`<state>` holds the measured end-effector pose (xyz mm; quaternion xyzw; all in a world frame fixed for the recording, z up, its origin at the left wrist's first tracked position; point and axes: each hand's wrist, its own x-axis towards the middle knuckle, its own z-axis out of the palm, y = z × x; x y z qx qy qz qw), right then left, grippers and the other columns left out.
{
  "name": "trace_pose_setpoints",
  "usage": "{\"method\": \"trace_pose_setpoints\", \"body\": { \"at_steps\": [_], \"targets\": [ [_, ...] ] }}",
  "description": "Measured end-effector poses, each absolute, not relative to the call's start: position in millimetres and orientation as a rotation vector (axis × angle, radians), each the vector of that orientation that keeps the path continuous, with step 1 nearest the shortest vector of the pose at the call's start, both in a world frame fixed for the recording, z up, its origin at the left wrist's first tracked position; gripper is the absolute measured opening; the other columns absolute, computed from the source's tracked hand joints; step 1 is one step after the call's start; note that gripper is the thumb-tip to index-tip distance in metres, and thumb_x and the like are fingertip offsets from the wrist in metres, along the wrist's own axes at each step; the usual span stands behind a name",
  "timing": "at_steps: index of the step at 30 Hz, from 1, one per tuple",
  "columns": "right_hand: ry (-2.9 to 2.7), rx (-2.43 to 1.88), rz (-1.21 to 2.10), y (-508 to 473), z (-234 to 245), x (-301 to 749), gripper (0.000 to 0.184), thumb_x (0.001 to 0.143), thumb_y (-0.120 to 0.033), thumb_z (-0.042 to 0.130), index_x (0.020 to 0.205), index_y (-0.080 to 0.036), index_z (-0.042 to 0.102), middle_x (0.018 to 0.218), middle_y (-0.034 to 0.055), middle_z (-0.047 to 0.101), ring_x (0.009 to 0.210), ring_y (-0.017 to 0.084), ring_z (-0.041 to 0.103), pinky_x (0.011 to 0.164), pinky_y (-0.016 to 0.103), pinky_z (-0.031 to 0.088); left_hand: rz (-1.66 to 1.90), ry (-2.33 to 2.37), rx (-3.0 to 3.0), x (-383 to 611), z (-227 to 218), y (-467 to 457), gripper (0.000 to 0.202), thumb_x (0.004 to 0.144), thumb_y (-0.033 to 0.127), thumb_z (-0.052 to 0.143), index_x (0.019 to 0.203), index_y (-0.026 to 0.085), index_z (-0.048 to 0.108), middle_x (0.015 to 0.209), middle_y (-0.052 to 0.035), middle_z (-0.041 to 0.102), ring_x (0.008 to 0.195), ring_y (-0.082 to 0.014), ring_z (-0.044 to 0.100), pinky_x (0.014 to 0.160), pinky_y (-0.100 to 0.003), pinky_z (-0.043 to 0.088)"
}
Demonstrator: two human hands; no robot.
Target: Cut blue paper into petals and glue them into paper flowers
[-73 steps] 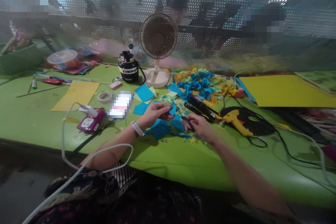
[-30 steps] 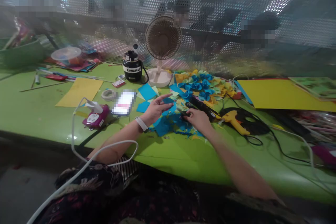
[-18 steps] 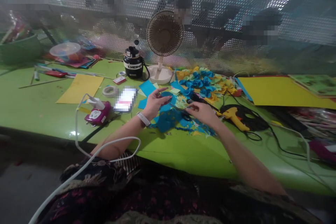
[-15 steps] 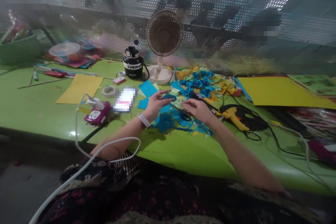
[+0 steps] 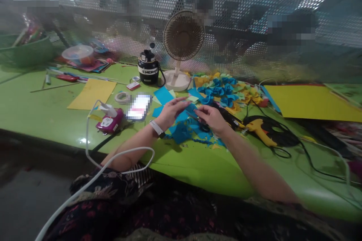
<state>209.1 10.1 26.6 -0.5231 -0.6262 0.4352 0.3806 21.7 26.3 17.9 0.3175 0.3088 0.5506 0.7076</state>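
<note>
A small piece of blue paper (image 5: 191, 109) is between my two hands, above a heap of blue scraps (image 5: 181, 131). My left hand (image 5: 171, 113), with a white-banded watch on the wrist, pinches its left side between thumb and fingers. On the other side, the closed fingertips of my right hand (image 5: 210, 117) meet the paper's edge. Below the right hand show a thin blade and a dark loop that look like scissors (image 5: 204, 126); whether that hand also grips them is hidden. Folded blue, yellow and green paper flowers (image 5: 220, 89) lie piled just beyond.
A yellow glue gun (image 5: 261, 131) with its cord lies at right, near yellow sheets (image 5: 311, 101). Left are a phone (image 5: 138, 107), tape roll (image 5: 122, 98) and purple power adapter (image 5: 109, 121) with a white cable. A fan (image 5: 183, 37) and black bottle (image 5: 148, 69) stand behind.
The right fingertips have come up to the blue paper's edge, where a gap showed before. The blue paper has tipped lower and shows more of its face. The whole view has shifted slightly.
</note>
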Motion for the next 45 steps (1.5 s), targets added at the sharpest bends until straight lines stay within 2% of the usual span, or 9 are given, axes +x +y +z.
{"method": "trace_pose_setpoints", "body": {
  "at_steps": [4, 8, 10, 16, 23, 32, 38, 41, 45],
  "targets": [
    [-1.883, -1.544, 1.140, 15, 23, 217, 0.043, 0.070, -0.061, 0.071, 0.071, -0.019, 0.061, 0.057, -0.0029, 0.056, 0.051, 0.013, 0.050, 0.051, 0.026, 0.036, 1.560, 0.684, 0.654, 4, 30, 41, 0.024, 0.075, 0.019, 0.077, 0.097, 0.018, 0.069, 0.096, -0.0043, 0.077, 0.105, -0.0149, 0.070, 0.099, -0.028, 0.047],
    [-2.195, -1.781, 0.486, 21, 27, 212, 0.022, 0.084, -0.040, 0.064, 0.082, -0.019, 0.069, 0.080, 0.0059, 0.072, 0.072, 0.019, 0.063, 0.061, 0.028, 0.039, 1.688, 0.688, 0.641, -9, 35, 51, 0.018, 0.079, 0.020, 0.072, 0.095, 0.020, 0.067, 0.095, -0.0035, 0.077, 0.108, -0.0158, 0.070, 0.101, -0.030, 0.047],
    [-2.262, -1.737, 0.259, 25, 32, 199, 0.021, 0.090, -0.036, 0.058, 0.092, -0.019, 0.071, 0.093, 0.0082, 0.074, 0.081, 0.021, 0.064, 0.065, 0.029, 0.041, 1.715, 0.691, 0.658, -12, 36, 51, 0.017, 0.079, 0.021, 0.072, 0.095, 0.020, 0.067, 0.097, -0.0040, 0.077, 0.110, -0.0167, 0.069, 0.102, -0.031, 0.047],
    [-2.488, -1.417, 0.208, 45, 42, 134, 0.019, 0.093, -0.028, 0.058, 0.096, -0.018, 0.073, 0.103, 0.0104, 0.072, 0.098, 0.024, 0.064, 0.081, 0.031, 0.045, 1.852, 0.707, 0.676, -18, 45, 50, 0.015, 0.081, 0.022, 0.072, 0.095, 0.020, 0.068, 0.099, -0.0042, 0.076, 0.112, -0.0177, 0.068, 0.102, -0.031, 0.047],
    [-2.705, -1.538, 0.128, 67, 24, 80, 0.044, 0.083, -0.055, 0.070, 0.102, -0.015, 0.069, 0.116, 0.0163, 0.068, 0.114, 0.034, 0.056, 0.096, 0.042, 0.041, 1.829, 0.729, 0.681, -17, 47, 49, 0.014, 0.083, 0.021, 0.070, 0.097, 0.019, 0.069, 0.097, -0.0053, 0.076, 0.115, -0.0192, 0.067, 0.103, -0.033, 0.047],
    [-2.616, -1.559, 0.286, 66, 19, 71, 0.025, 0.084, -0.038, 0.071, 0.098, -0.018, 0.069, 0.112, 0.0112, 0.069, 0.110, 0.030, 0.059, 0.095, 0.041, 0.043, 1.826, 0.715, 0.672, -14, 47, 49, 0.011, 0.081, 0.016, 0.066, 0.093, 0.018, 0.066, 0.092, -0.0056, 0.075, 0.109, -0.0188, 0.070, 0.103, -0.033, 0.047],
    [-2.521, -1.437, 0.457, 66, 32, 96, 0.018, 0.090, -0.031, 0.061, 0.096, -0.016, 0.069, 0.087, 0.0036, 0.073, 0.080, 0.017, 0.064, 0.072, 0.026, 0.046, 1.836, 0.711, 0.739, -14, 47, 48, 0.010, 0.080, 0.021, 0.071, 0.090, 0.020, 0.067, 0.094, -0.0044, 0.076, 0.111, -0.0189, 0.069, 0.102, -0.032, 0.048],
    [-2.205, -1.393, 0.682, 65, 38, 130, 0.019, 0.082, -0.031, 0.069, 0.091, -0.014, 0.067, 0.080, 0.0037, 0.070, 0.076, 0.018, 0.063, 0.067, 0.027, 0.047, 1.837, 0.713, 0.783, -13, 46, 47, 0.015, 0.078, 0.021, 0.074, 0.092, 0.021, 0.069, 0.095, -0.0028, 0.076, 0.105, -0.0166, 0.070, 0.097, -0.028, 0.049],
    [-1.889, -1.201, 1.137, 52, 43, 176, 0.046, 0.076, -0.034, 0.073, 0.116, -0.016, 0.059, 0.078, 0.0006, 0.068, 0.072, 0.018, 0.065, 0.067, 0.029, 0.052, 1.441, 0.846, 0.887, -5, 40, 41, 0.022, 0.072, 0.024, 0.081, 0.091, 0.018, 0.073, 0.084, -0.0019, 0.075, 0.081, -0.0137, 0.070, 0.079, -0.024, 0.053]
  ]
}}
